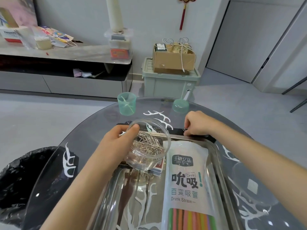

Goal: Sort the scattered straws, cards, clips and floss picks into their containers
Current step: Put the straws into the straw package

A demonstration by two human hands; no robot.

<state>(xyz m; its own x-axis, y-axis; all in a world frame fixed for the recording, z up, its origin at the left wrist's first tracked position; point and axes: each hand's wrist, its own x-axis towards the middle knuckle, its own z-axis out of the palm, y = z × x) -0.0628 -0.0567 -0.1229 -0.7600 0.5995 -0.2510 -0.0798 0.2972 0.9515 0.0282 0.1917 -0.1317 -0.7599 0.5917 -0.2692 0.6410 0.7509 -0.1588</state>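
Note:
My left hand [117,141] grips a clear round container [149,145] of metal paper clips, held tilted above the far left corner of the steel tray [221,165]. My right hand [197,123] pinches a small clip [184,129] on the table just beyond the tray's far rim. A bag of coloured drink straws [186,185] lies in the tray, with a card pack [157,168] partly hidden under the container. White floss picks lie scattered at the far side [161,118], at the left [69,161] and in the tray [144,201].
A green cup [126,103] holding a floss pick stands at the table's far edge, its green lid [180,105] to the right. A bin with a black bag [20,178] sits left of the round glass table [93,123]. A clear lid [249,181] lies at the right.

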